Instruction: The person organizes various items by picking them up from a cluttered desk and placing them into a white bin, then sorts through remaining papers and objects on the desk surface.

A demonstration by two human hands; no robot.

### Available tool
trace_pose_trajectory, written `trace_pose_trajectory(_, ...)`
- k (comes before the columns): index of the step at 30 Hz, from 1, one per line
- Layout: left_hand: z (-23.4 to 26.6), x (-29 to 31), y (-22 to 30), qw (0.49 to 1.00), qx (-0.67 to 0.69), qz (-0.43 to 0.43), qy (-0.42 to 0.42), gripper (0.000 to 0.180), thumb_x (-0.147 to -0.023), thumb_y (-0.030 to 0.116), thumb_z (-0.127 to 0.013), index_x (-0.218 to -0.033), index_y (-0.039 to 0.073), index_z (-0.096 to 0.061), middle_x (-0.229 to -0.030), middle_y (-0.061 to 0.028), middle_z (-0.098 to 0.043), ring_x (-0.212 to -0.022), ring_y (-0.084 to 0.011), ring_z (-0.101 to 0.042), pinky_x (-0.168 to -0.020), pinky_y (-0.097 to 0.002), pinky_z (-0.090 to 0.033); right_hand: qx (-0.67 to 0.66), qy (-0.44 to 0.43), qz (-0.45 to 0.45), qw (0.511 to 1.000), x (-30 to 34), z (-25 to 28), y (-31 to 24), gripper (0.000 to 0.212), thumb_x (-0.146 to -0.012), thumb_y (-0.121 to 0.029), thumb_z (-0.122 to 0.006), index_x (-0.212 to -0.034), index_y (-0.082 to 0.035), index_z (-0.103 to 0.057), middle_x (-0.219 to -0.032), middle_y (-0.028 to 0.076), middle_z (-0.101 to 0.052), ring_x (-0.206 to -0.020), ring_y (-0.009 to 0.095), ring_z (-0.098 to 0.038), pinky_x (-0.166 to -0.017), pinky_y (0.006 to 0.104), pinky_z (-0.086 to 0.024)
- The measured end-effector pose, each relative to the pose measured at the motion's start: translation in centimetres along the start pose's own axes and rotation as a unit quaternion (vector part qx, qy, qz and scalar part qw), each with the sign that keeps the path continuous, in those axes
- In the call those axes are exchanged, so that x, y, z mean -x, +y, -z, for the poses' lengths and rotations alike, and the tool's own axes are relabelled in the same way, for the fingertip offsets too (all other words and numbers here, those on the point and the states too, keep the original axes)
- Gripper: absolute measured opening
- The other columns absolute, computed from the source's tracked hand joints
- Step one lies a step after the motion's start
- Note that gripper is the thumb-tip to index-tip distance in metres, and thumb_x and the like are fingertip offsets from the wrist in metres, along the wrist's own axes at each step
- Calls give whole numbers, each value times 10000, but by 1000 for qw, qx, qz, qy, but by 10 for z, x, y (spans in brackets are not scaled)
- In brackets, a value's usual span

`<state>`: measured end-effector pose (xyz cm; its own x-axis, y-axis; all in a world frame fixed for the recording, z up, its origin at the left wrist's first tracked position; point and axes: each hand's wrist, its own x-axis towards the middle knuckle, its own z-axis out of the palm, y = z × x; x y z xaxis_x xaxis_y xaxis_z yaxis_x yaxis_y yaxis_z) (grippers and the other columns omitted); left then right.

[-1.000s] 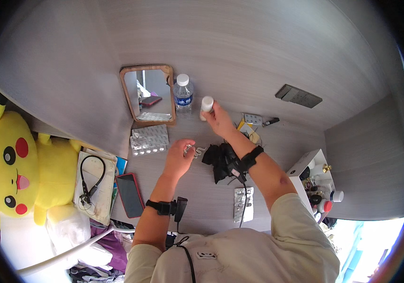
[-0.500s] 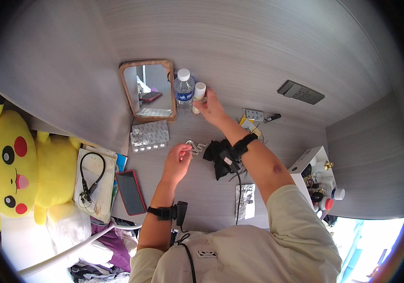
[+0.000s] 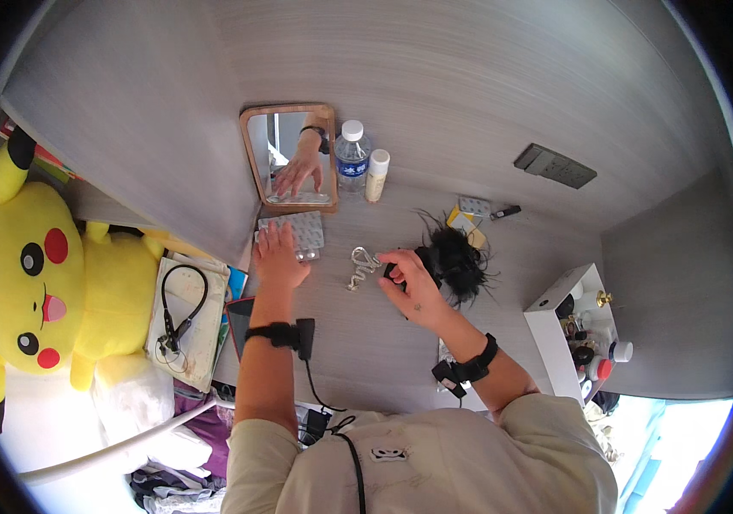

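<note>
My left hand [image 3: 278, 261] lies with fingers spread over the lower left of some silver blister packs [image 3: 305, 230], below the wood-framed mirror. My right hand [image 3: 415, 289] hangs over a black fabric piece [image 3: 394, 274]. Its thumb and fingers are apart, with black cloth showing between them; most of the cloth is hidden under the hand. A fluffy black hair-like bundle [image 3: 462, 264] sits just to the right of it. A silver chain [image 3: 361, 264] lies left of my right fingertips. The white-capped small bottle [image 3: 376, 176] stands upright, untouched.
The mirror [image 3: 330, 163] leans at the back beside a clear water bottle [image 3: 352, 158]. A white box of bottles [image 3: 546, 343] stands right. On the left are a yellow plush toy [image 3: 41, 283] and a neckband earphone [image 3: 182, 313]. A phone [image 3: 235, 319] is partly behind my left forearm.
My right hand has let go of the small bottle and come down to the black fabric. The left hand has moved from the chain up onto the blister packs. The view has shifted slightly.
</note>
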<state>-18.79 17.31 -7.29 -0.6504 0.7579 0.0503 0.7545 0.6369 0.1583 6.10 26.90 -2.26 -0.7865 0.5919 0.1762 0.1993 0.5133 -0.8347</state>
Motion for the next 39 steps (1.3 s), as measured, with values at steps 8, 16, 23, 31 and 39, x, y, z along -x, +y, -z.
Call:
trace_pose_trajectory(8,36,-25,9,969,-110,-67,-212,912,-657,442,-746,-1400,114,-331,-1368,-105,-410,-1275,-290,-399,-1047,-471,-316,-49,55,-31,997,49,28,-5,346,-830,-55,-643,-1155,-58,-523,-1099,107,-516,-800,186,-549,-708,290,-486)
trace_pose_trajectory(16,39,-19,1,983,-63,-125,-119,326,-803,242,-590,-1061,43,-591,-980,-163,-644,-895,-344,-633,-742,-444,-506,-9,25,-60,998,74,44,-30,284,-846,-97,-635,-1113,-37,-560,-1064,115,-545,-821,199,-580,-708,285,-494)
trace_pose_trajectory(23,113,93,77,764,627,-124,-87,171,-888,154,-585,-998,26,-615,-888,-11,-623,-803,-134,-571,-673,-331,-448,-28,86,54,994,83,47,-84,683,-859,-144,-663,-1407,-40,-270,-1291,171,-418,-1011,226,-556,-831,306,-498)
trace_pose_trajectory(31,156,148,97,467,859,-116,-177,312,-915,101,-548,-1207,-6,-520,-1156,-50,-583,-1050,-135,-537,-864,-291,-423,-278,199,70,937,101,36,-117,599,-890,-68,-614,-1388,-11,-286,-1244,142,-444,-905,141,-572,-771,294,-509)
trace_pose_trajectory(39,158,161,108,525,816,-188,-155,589,-868,107,-636,-1372,61,-333,-1105,-33,-563,-1022,-125,-522,-926,-290,-407,-310,103,6,945,130,47,-124,351,-933,-193,-581,-1201,4,-469,-933,9,-581,-842,98,-562,-743,288,-502)
